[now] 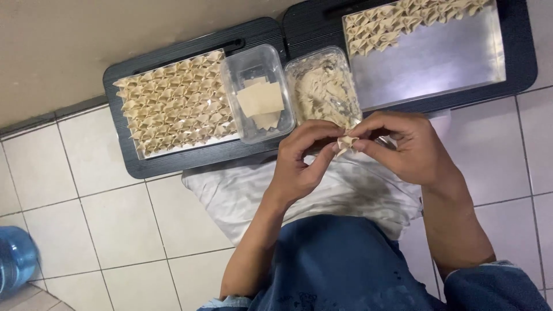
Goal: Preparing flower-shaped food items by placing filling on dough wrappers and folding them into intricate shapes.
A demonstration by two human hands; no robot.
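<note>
A small folded dumpling wrapper (345, 141) is pinched between the fingertips of my left hand (302, 164) and my right hand (403, 147), above a white cloth (230, 196) on my lap. Just beyond my hands stand two clear plastic tubs: one with square dough wrappers (260, 101), the other with pale filling (322, 89). A metal tray full of folded dumplings in rows (173, 103) lies on a black board at the left.
A second metal tray (438, 57), with folded dumplings only along its far edge, rests on another black board (521, 52) at the right. White floor tiles surround the boards. A blue water bottle (14, 259) sits at the lower left.
</note>
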